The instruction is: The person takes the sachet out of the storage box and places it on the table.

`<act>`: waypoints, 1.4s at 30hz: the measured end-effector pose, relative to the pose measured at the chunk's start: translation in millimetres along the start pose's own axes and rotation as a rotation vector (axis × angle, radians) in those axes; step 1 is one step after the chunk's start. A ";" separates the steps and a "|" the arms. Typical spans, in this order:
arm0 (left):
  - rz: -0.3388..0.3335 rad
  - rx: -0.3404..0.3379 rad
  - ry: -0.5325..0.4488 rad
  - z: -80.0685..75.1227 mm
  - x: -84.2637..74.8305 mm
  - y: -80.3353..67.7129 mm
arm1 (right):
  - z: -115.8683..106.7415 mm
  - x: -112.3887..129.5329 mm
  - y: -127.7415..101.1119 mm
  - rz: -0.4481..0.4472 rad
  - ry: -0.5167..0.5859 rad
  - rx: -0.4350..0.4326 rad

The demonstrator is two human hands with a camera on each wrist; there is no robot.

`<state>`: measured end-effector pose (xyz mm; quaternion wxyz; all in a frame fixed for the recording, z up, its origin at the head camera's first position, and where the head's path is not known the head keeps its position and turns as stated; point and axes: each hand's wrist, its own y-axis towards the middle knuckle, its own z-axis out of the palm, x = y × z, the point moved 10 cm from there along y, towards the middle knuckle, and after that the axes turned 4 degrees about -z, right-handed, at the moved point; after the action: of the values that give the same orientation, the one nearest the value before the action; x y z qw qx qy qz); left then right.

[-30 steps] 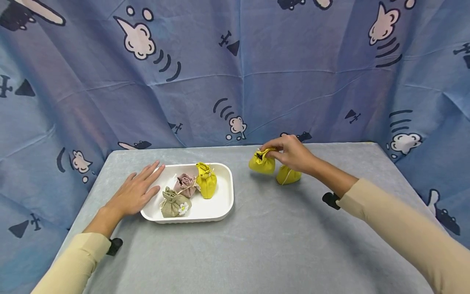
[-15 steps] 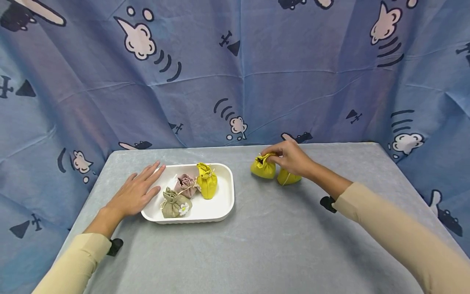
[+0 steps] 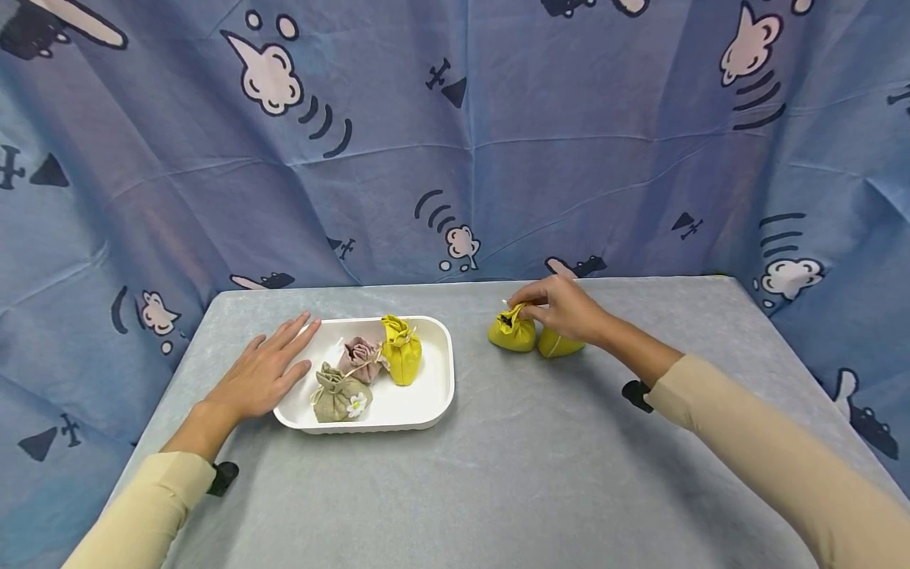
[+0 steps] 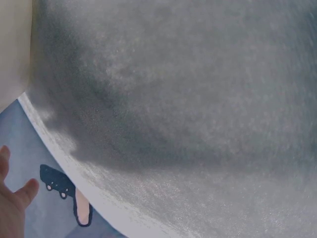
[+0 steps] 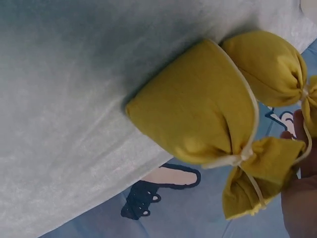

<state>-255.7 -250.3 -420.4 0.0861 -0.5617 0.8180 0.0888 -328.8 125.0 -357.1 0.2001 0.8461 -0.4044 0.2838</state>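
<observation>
While the right hand (image 3: 565, 310) is stretched to the far side of the grey desk (image 3: 498, 458), a yellow drawstring pouch (image 3: 512, 332) is pinched at its gathered neck by thumb & fingertips, so the grip is clenched on the pouch top. Pouch body is seen below & just left of the grip, bottom resting on the desk. A 2nd yellow pouch (image 3: 558, 344) is set touching it on the right, mostly under the palm/wrist; not held. In the right wrist view both pouches (image 5: 198, 119) (image 5: 267, 64) are shown side by side on the desk edge-on, w/ pale cord round each neck, and a fingertip is seen by the flared neck at the frame's right edge.

Left hand (image 3: 259, 375) is laid flat, fingers straight & spread, grip released; fingertips are touching the near-left rim of a white tray (image 3: 434, 395), nothing grasped. Inside the tray 3 pouches are held: a yellow one (image 3: 400, 352) upright at the back, a pink one (image 3: 359, 357) just left of it, a beige one w/ a daisy (image 3: 340, 393) at the front. Tray & held pouch are well apart, w/ bare desk between.

Behind the desk a blue cartoon-print curtain (image 3: 455, 142) is hung. Beige sleeves are worn on both arms.
</observation>
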 end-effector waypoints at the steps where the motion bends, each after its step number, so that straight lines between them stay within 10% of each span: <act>1: 0.001 0.000 0.000 -0.2 -0.1 0.1 | -1.5 1.2 0.0 -0.009 -0.014 0.001; 42: 0.012 -0.004 0.007 -3.2 -3.3 -1.2 | 8.1 80.7 31.1 -0.096 0.037 0.094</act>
<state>-253.5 -248.5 -416.6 0.0814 -0.5571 0.8216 0.0892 -309.8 55.9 -308.0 0.1809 0.8676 -0.3459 0.3080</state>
